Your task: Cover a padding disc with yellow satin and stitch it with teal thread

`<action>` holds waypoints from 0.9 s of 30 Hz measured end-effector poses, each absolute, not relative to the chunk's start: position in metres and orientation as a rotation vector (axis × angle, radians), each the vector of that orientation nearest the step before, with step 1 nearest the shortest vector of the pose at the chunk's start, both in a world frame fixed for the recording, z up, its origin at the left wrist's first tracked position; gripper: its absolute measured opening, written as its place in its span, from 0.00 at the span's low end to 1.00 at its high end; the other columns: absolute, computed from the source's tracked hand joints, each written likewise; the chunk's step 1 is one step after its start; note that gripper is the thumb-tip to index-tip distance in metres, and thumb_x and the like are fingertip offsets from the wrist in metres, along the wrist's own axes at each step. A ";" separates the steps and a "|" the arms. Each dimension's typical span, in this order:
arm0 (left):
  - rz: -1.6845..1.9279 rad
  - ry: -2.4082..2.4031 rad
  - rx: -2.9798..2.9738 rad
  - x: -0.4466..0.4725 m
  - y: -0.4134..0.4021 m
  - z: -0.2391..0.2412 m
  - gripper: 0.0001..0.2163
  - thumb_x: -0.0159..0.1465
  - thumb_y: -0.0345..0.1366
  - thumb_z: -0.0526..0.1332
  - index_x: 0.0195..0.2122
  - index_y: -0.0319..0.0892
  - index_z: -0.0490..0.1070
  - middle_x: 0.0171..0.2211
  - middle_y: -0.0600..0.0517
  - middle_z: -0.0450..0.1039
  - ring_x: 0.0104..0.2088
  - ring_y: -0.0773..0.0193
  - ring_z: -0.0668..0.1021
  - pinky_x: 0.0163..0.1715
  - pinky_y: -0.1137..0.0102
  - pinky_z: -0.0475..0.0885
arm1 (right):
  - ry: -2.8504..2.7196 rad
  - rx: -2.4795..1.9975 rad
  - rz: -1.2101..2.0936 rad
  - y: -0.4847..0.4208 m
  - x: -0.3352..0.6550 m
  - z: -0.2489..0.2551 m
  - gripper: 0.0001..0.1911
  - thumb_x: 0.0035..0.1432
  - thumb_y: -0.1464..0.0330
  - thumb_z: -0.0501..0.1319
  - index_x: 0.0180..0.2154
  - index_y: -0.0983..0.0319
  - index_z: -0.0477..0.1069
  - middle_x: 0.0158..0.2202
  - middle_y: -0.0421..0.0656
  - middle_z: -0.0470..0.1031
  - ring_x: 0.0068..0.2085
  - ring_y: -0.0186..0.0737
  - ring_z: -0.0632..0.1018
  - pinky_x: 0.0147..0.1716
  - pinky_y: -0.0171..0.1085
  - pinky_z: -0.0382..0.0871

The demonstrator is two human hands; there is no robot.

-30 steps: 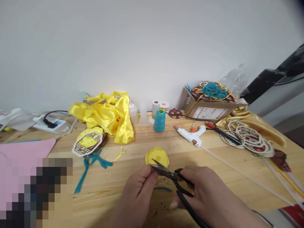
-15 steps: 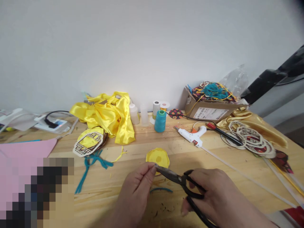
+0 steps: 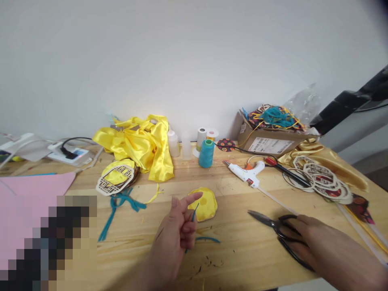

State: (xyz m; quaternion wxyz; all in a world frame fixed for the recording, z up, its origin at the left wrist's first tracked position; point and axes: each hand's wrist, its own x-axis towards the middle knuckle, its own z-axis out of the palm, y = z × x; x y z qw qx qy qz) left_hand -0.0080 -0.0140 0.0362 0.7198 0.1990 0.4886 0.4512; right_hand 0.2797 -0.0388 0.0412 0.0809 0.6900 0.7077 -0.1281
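Note:
My left hand is at the front centre, its index finger stretched out over a round yellow fabric piece. The other fingers are curled around a short teal cord, whose tip sticks up between them. Under that hand's right side, another teal cord piece lies on the wood. My right hand grips black-handled scissors low over the table at the right, blades pointing left. Whether the scissors touch the tabletop I cannot tell.
A white glue gun lies behind the scissors. A teal thread cone, yellow satin and a cardboard box line the wall. Patterned wooden frames lie left, with more wooden frames at the right.
The scissors have moved right, away from my left hand, with my right hand on them. My left index finger has straightened, and the teal cord now shows in that hand.

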 end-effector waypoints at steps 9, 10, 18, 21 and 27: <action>0.941 1.031 0.533 -0.001 -0.021 0.034 0.31 0.55 0.61 0.54 0.52 0.45 0.69 0.20 0.61 0.49 0.19 0.73 0.52 0.17 0.78 0.47 | 2.313 2.287 -1.988 -0.018 0.159 0.052 0.11 0.47 0.65 0.64 0.35 0.60 0.77 0.27 0.40 0.75 0.26 0.35 0.72 0.26 0.34 0.66; 0.939 1.033 0.549 -0.001 -0.022 0.034 0.31 0.55 0.61 0.53 0.52 0.45 0.69 0.20 0.61 0.49 0.19 0.72 0.53 0.17 0.78 0.47 | 2.264 2.268 -2.120 -0.014 0.150 0.051 0.11 0.45 0.66 0.65 0.35 0.61 0.77 0.26 0.38 0.73 0.25 0.34 0.70 0.25 0.33 0.64; 0.923 0.964 0.673 -0.005 -0.026 0.030 0.24 0.61 0.55 0.52 0.50 0.44 0.70 0.20 0.59 0.57 0.19 0.71 0.59 0.18 0.76 0.54 | 2.510 2.202 -2.199 -0.002 0.138 0.056 0.05 0.46 0.73 0.64 0.21 0.61 0.75 0.23 0.38 0.72 0.29 0.34 0.71 0.32 0.35 0.64; 0.929 0.902 0.821 -0.006 -0.027 0.035 0.19 0.65 0.48 0.50 0.46 0.43 0.72 0.23 0.55 0.68 0.24 0.67 0.69 0.25 0.72 0.64 | 2.627 2.239 -2.049 -0.002 0.145 0.062 0.05 0.47 0.72 0.65 0.21 0.61 0.75 0.24 0.38 0.71 0.32 0.35 0.72 0.34 0.36 0.64; 0.700 1.158 1.266 -0.013 -0.027 0.047 0.09 0.61 0.38 0.59 0.30 0.43 0.77 0.21 0.56 0.68 0.26 0.66 0.70 0.29 0.72 0.64 | 2.803 2.317 -1.848 -0.001 0.162 0.077 0.06 0.49 0.70 0.66 0.22 0.60 0.73 0.25 0.37 0.70 0.30 0.34 0.70 0.33 0.36 0.62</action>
